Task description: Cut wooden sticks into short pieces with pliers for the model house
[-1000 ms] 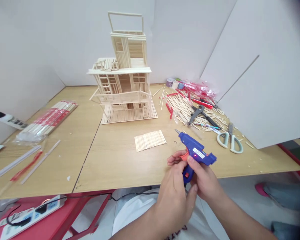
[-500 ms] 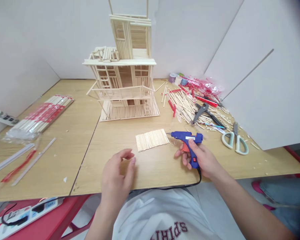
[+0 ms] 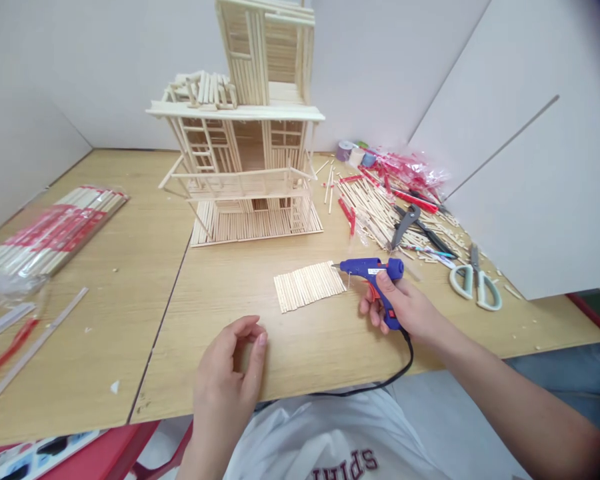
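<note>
My right hand point(image 3: 397, 303) grips a blue hot glue gun point(image 3: 375, 270) with an orange trigger, its nozzle pointing left at the right edge of a small panel of wooden sticks point(image 3: 307, 285). Whether the nozzle touches the panel I cannot tell. The panel lies flat on the table. My left hand point(image 3: 235, 363) rests on the near side of the table, below and left of the panel, fingers curved and apart from the thumb, holding nothing. Behind the panel stands a multi-storey model house point(image 3: 245, 153) built of wooden sticks.
Loose sticks point(image 3: 370, 207), pliers point(image 3: 405, 223) and scissors point(image 3: 475, 283) lie at the right. Packaged sticks point(image 3: 55, 233) and clear glue sticks point(image 3: 35, 350) are at the left. The gun's black cord point(image 3: 380, 387) runs along the table's front edge. White boards rise behind and at both sides.
The view has shifted closer to the table. My right hand has brought the glue gun's nozzle over the panel's right edge. My left hand stays open with nothing in it.
</note>
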The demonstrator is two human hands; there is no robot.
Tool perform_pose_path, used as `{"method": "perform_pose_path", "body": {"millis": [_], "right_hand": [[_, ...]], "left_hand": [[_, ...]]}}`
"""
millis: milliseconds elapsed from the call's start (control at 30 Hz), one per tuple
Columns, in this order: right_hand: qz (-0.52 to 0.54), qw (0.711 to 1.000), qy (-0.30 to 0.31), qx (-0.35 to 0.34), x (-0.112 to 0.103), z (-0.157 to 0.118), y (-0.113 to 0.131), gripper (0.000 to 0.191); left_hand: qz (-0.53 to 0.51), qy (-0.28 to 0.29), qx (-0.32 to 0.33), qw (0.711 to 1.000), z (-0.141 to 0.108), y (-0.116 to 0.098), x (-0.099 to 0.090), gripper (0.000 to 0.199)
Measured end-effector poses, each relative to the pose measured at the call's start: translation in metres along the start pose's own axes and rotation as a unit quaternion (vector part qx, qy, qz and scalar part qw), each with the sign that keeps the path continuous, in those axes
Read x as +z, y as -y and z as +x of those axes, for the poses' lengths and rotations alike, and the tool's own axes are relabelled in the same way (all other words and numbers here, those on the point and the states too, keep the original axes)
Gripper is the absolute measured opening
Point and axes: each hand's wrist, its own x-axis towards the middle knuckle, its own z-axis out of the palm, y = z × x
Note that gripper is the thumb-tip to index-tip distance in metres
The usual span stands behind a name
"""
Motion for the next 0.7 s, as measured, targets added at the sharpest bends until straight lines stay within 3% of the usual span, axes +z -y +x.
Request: {"method": "perform_pose_path", "body": {"millis": [467, 700], "right_hand": [[-0.024, 0.999, -0.006, 0.025, 0.013, 0.000, 0.011, 0.073], [-0.027, 0.999, -0.016, 0.015, 0.012, 0.002, 0.005, 0.074]], "left_hand": [[0.004, 0.001, 0.037, 0.999, -0.002, 0.006, -0.003, 0.025], [0.017, 0.014, 0.055, 0.998, 0.000, 0.008, -0.005, 0.023]]}}
